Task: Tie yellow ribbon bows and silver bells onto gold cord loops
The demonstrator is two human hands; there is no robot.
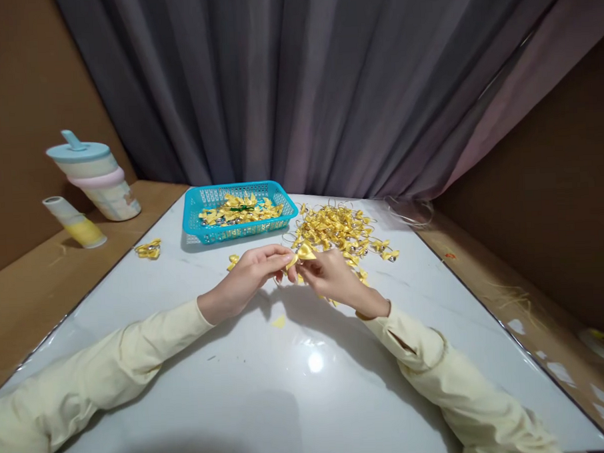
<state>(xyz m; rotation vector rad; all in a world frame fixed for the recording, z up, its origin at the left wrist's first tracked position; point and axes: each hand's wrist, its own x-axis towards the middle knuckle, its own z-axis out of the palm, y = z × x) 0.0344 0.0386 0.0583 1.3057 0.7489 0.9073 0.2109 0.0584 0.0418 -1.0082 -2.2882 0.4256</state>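
Note:
My left hand (251,277) and my right hand (334,275) meet over the middle of the white table (239,383). Both pinch one small yellow ribbon bow (304,252) between their fingertips. Just behind the hands lies a loose pile of yellow bows with thin loops and small bells (338,230). A turquoise plastic basket (194,221) stands further back to the left, holding several more yellow bows. Both arms wear pale yellow sleeves.
A pastel cup with a blue lid (95,172) and a lying white-and-yellow tube (74,222) sit on the brown ledge at left. Stray bows (148,249) and a yellow scrap (279,321) lie on the table. A grey curtain (316,85) hangs behind.

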